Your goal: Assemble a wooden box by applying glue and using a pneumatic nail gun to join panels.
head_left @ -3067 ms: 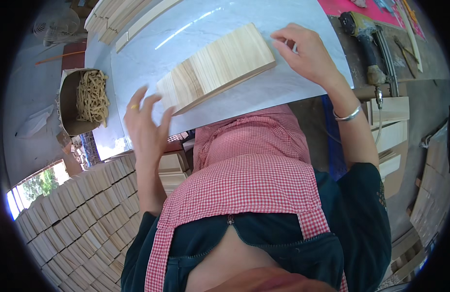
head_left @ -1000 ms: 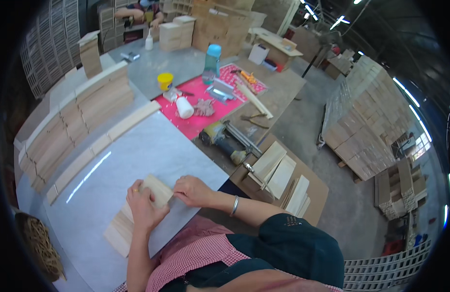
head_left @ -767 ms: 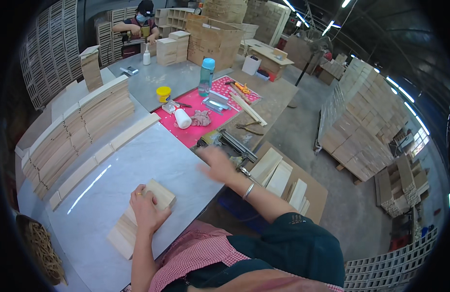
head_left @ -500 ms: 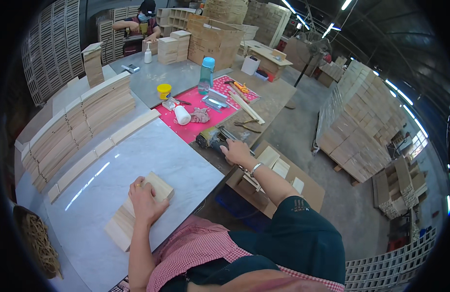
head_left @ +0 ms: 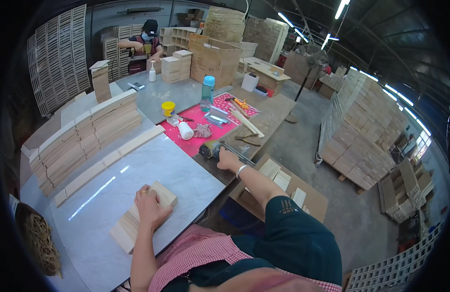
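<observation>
My left hand (head_left: 153,208) is closed over the pale wooden boards (head_left: 129,227) on the white marbled tabletop (head_left: 98,214). One board end juts out past my fingers. My right hand (head_left: 229,160) is wrapped round the handle of a nail gun (head_left: 213,147), which lies at the edge of the brown bench with its metal magazine pointing right. My hand hides most of its grip. A row of thin wooden strips (head_left: 112,157) runs along the far side of the tabletop, before a long stack of boards (head_left: 88,138).
A pink mat (head_left: 191,145) carries a white bottle (head_left: 185,130), a blue bottle (head_left: 208,92), a rag and pliers (head_left: 247,140). A carton of wood pieces (head_left: 283,181) stands by my right arm. A basket (head_left: 37,238) is at lower left; a co-worker (head_left: 143,46) works far back.
My right hand has closed more fully round the nail gun's handle. My left hand stays on the boards. The whole view has shifted slightly.
</observation>
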A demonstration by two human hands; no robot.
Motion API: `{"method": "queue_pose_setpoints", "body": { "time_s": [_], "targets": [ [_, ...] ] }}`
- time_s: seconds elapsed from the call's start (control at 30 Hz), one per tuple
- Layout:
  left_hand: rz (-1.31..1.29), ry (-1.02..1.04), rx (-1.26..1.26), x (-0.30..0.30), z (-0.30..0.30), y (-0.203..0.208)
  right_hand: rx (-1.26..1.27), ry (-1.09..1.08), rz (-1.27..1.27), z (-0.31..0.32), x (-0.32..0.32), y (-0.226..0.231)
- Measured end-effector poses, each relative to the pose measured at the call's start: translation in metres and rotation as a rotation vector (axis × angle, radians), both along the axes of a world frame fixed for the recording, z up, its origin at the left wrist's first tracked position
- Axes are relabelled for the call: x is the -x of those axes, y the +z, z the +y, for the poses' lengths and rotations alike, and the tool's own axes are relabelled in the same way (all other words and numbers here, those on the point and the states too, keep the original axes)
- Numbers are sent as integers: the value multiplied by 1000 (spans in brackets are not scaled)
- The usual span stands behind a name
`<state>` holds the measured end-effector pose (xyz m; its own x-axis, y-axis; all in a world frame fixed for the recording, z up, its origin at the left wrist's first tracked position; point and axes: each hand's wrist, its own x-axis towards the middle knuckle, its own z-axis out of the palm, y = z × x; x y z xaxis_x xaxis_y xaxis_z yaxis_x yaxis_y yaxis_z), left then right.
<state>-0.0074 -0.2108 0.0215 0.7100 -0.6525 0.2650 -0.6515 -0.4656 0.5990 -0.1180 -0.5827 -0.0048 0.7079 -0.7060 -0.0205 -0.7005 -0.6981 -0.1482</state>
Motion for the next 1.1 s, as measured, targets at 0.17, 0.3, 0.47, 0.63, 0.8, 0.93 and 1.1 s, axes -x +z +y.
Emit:
{"method": "queue_pose_setpoints", "body": {
  "time_s": [0.17,0.3,0.47,0.63,0.8,0.93,1.1],
  "targets": [
    [3,-12,-8,3,2,-6,-144,-70,28,16,5,61],
    [-4,-8,19,0,-3,-5,-316,-45,111,43,31,113],
    [-43,8,15,-11,4,-17,-132,172,-58,90,56,118],
    [-281,-74,47,-17,5,-35,-316,393,-114,123,67,147],
    [-324,58,45,-9,-1,-47,-509,358,-177,160,56,157],
    [-94,-30,-190,-8,1,-7,-455,330,-89,165,39,149],
    [-54,-59,-281,-14,5,-11,-501,361,-54,172,31,140]
  ]
}}
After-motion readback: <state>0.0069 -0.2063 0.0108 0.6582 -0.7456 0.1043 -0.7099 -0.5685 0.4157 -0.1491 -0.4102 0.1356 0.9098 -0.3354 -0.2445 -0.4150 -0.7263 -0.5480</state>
